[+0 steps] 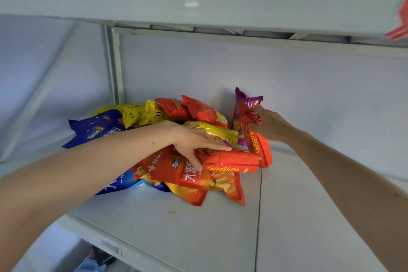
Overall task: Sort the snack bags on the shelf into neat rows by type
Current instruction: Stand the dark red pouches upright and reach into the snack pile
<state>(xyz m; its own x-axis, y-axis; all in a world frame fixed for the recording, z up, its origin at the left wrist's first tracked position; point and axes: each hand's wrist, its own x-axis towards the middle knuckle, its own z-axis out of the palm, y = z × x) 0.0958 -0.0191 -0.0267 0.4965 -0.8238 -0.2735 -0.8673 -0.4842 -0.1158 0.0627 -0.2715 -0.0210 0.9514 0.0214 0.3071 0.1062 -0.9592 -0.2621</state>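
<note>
The snack bags (176, 150) are just a jumbled heap on the white shelf (198, 227), red, yellow, blue and orange ones all overlapping. One red bag (231, 161) lies flat on top, and a purple one (242, 104) stands upright against the back wall.

Hidden and cut-off bits
A blurred red bag (399, 26) is cut by the right edge; the left hand (196, 141) and forearm cover bags in the pile (192, 174).

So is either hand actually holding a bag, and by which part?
The right hand pinches an upright red bag by its crumpled top edge. The left hand lies flat on the pile, holding nothing.
</note>
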